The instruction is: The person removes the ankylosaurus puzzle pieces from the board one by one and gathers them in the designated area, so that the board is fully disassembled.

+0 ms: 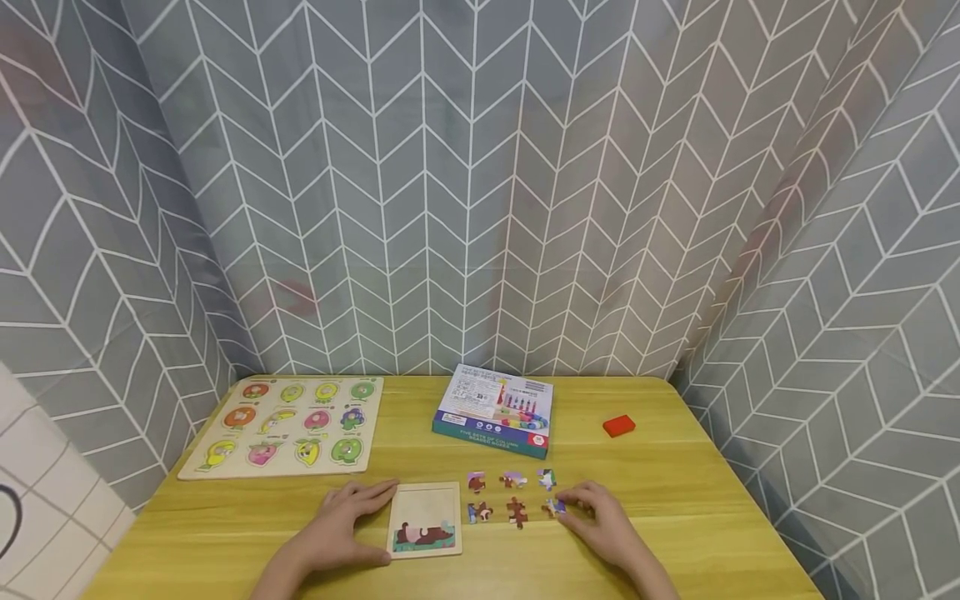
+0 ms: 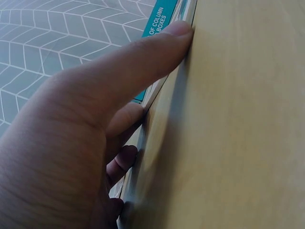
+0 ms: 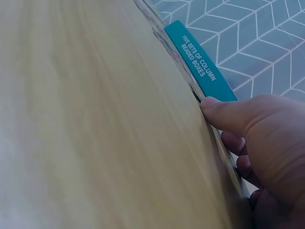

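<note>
A small square wooden puzzle tray lies near the front of the table, its lower part filled with puzzle pieces showing a brown animal lying down. My left hand rests at the tray's left side, forefinger near the far corner, thumb at the near one, fingers spread. To the right of the tray, several loose puzzle pieces lie in two rows. My right hand has thumb and forefinger on either side of the nearer row's rightmost puzzle piece, pinching its right end.
A wooden fruit peg board lies at the back left. Behind the loose pieces sits a beaded-toy box with a teal side. A red block stands at the right. Patterned curtains close off the back and sides.
</note>
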`<action>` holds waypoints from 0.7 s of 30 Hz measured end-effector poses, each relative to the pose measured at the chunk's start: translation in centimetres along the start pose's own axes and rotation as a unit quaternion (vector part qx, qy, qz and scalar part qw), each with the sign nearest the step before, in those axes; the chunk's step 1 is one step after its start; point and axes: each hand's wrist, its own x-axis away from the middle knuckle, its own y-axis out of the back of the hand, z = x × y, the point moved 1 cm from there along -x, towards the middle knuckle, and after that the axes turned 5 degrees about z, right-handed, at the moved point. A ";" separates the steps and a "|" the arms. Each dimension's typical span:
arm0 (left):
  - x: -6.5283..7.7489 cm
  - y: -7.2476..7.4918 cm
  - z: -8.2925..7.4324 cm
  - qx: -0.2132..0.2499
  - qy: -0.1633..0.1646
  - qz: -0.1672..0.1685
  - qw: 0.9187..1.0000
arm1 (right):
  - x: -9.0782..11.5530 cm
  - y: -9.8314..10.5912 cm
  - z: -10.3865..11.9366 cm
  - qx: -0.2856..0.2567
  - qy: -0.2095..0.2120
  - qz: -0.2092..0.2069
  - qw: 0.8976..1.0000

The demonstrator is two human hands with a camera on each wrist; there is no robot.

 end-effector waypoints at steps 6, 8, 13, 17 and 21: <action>-0.1 -0.1 0.1 0.001 -0.001 -0.001 1.000 | -0.1 -0.2 -0.2 0.005 -0.017 0.003 1.000; -0.1 0.0 0.1 0.002 0.002 0.000 1.000 | -0.1 -0.2 -0.3 0.003 -0.021 0.006 1.000; -0.1 0.0 0.1 0.002 0.003 0.000 1.000 | -0.2 -0.2 -0.4 0.002 -0.021 0.006 1.000; -0.1 0.0 0.1 0.001 0.002 -0.001 1.000 | -0.1 -0.2 -0.4 0.001 -0.019 0.004 1.000; -0.1 0.0 0.1 -0.001 0.003 0.000 1.000 | -0.1 -0.2 -0.3 -0.003 -0.021 0.003 1.000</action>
